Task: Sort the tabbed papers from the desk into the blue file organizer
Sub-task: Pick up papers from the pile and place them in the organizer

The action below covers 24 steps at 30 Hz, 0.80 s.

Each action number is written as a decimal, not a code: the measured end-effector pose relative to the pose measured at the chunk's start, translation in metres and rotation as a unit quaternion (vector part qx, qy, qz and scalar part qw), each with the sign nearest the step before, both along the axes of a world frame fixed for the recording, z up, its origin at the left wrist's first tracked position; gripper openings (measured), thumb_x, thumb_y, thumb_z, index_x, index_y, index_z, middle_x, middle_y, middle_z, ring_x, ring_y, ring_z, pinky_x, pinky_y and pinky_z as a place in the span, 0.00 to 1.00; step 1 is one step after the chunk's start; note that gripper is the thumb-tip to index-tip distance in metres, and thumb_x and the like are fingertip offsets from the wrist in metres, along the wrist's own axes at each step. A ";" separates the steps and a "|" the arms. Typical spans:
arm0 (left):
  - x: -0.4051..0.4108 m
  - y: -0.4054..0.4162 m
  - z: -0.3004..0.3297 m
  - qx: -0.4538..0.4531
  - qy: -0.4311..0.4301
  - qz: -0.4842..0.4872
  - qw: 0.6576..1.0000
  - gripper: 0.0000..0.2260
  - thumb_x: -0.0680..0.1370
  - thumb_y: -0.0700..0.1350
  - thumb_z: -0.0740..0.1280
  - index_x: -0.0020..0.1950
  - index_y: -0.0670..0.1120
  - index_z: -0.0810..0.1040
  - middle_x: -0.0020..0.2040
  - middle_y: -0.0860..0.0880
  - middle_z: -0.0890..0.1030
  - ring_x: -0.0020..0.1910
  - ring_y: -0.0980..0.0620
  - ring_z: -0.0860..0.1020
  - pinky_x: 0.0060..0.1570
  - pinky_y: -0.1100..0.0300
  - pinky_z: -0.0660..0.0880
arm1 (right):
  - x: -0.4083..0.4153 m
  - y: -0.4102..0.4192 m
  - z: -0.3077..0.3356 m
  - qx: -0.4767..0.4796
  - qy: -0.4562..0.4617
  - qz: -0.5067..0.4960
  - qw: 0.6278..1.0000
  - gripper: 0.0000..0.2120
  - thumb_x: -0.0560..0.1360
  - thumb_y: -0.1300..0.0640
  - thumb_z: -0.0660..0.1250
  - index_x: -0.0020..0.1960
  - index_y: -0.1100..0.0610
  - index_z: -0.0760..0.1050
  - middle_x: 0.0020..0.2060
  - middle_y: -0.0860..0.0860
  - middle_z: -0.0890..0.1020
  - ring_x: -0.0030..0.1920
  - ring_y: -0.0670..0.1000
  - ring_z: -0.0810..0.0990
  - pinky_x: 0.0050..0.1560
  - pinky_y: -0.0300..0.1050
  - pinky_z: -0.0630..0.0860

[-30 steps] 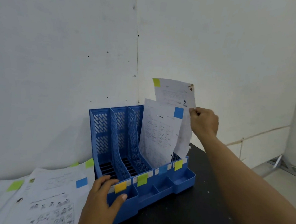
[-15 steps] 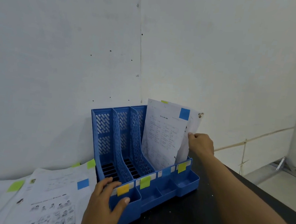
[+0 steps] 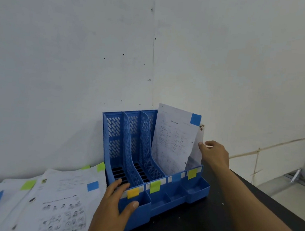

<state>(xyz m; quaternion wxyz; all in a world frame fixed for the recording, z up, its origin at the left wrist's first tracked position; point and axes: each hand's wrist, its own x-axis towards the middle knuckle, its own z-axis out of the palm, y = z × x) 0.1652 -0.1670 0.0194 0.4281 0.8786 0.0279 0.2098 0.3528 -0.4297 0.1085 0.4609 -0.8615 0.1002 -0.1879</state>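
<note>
The blue file organizer (image 3: 168, 197) stands on the black desk against the wall, its front lip carrying orange, green, blue and yellow-green labels. My left hand (image 3: 114, 210) grips its front left corner, fingers over the lip and thumb on the front. A printed sheet with a blue tab (image 3: 175, 141) stands upright in the slot above the blue label. Behind it, in the rightmost slot, stands a second sheet (image 3: 198, 155), mostly hidden. My right hand (image 3: 214, 153) pinches that sheet's right edge. Tabbed papers (image 3: 61, 199) lie fanned on the desk at lower left.
A white wall (image 3: 77, 71) rises directly behind the organizer. The black desk (image 3: 202, 230) extends to the right, and its edge drops to a light floor at far right. The organizer's two left slots hold nothing.
My right hand came down with the held sheet, which slid from high above the organizer into the rightmost slot behind the blue-tabbed sheet. My left hand stayed on the organizer.
</note>
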 end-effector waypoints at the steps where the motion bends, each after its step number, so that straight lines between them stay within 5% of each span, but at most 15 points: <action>1: -0.005 0.001 0.003 -0.016 0.007 -0.009 1.000 0.26 0.75 0.57 0.67 0.70 0.64 0.61 0.72 0.67 0.54 0.71 0.64 0.56 0.70 0.61 0.59 | -0.007 0.001 0.002 0.017 -0.014 -0.003 1.000 0.22 0.79 0.44 0.65 0.68 0.53 0.73 0.60 0.54 0.81 0.52 0.56 0.82 0.54 0.53 0.79; 3: -0.015 0.007 0.008 -0.034 0.017 -0.006 0.999 0.28 0.76 0.58 0.66 0.73 0.65 0.57 0.72 0.69 0.49 0.70 0.67 0.52 0.72 0.60 0.56 | -0.028 0.004 0.005 0.054 -0.068 -0.019 0.996 0.23 0.79 0.47 0.66 0.71 0.53 0.70 0.63 0.54 0.79 0.59 0.57 0.78 0.57 0.53 0.75; 5: -0.028 0.022 0.008 -0.020 0.016 0.023 0.999 0.25 0.76 0.56 0.67 0.71 0.63 0.62 0.71 0.67 0.55 0.71 0.65 0.56 0.71 0.61 0.58 | -0.055 0.014 0.006 0.074 -0.146 -0.029 0.986 0.21 0.79 0.49 0.65 0.71 0.53 0.69 0.62 0.52 0.78 0.58 0.55 0.78 0.55 0.51 0.74; 8: -0.054 0.052 0.003 0.014 0.021 0.077 0.997 0.15 0.76 0.51 0.70 0.60 0.61 0.73 0.64 0.62 0.71 0.67 0.59 0.69 0.66 0.64 0.64 | -0.095 0.047 0.001 0.078 -0.213 0.005 0.974 0.18 0.79 0.51 0.66 0.68 0.52 0.72 0.57 0.50 0.80 0.49 0.53 0.79 0.47 0.45 0.72; 11: -0.079 0.083 -0.004 0.041 0.052 0.141 0.988 0.11 0.75 0.48 0.72 0.55 0.58 0.77 0.57 0.60 0.75 0.61 0.57 0.73 0.61 0.67 0.64 | -0.132 0.091 -0.007 0.070 -0.243 0.072 0.965 0.14 0.79 0.52 0.66 0.64 0.51 0.75 0.49 0.47 0.81 0.41 0.47 0.79 0.42 0.44 0.75; 14: -0.104 0.110 -0.011 0.103 0.054 0.228 0.967 0.13 0.74 0.48 0.73 0.58 0.52 0.80 0.57 0.56 0.78 0.62 0.52 0.74 0.62 0.61 0.67 | -0.171 0.141 -0.018 0.073 -0.255 0.178 0.948 0.08 0.78 0.54 0.68 0.57 0.51 0.79 0.42 0.43 0.81 0.38 0.42 0.79 0.37 0.31 0.74; 18: -0.129 0.129 -0.024 0.192 0.108 0.293 0.931 0.20 0.75 0.57 0.68 0.65 0.51 0.77 0.66 0.51 0.76 0.69 0.49 0.68 0.66 0.54 0.67 | -0.208 0.201 -0.052 -0.018 -0.154 0.331 0.931 0.06 0.79 0.50 0.67 0.48 0.49 0.82 0.37 0.38 0.82 0.38 0.41 0.80 0.39 0.39 0.77; 20: -0.137 0.133 -0.031 0.224 0.146 0.313 0.911 0.26 0.76 0.63 0.63 0.70 0.52 0.71 0.72 0.49 0.71 0.73 0.47 0.63 0.71 0.51 0.62 | -0.220 0.220 -0.073 -0.116 -0.081 0.382 0.913 0.10 0.79 0.45 0.64 0.51 0.48 0.82 0.42 0.39 0.83 0.42 0.41 0.80 0.44 0.42 0.77; 24: -0.143 0.132 -0.039 0.248 0.201 0.307 0.896 0.32 0.76 0.69 0.50 0.76 0.54 0.61 0.76 0.48 0.63 0.77 0.45 0.55 0.75 0.48 0.50 | -0.234 0.234 -0.109 -0.347 -0.010 0.388 0.854 0.27 0.79 0.34 0.56 0.73 0.47 0.69 0.70 0.47 0.72 0.69 0.52 0.65 0.68 0.50 0.66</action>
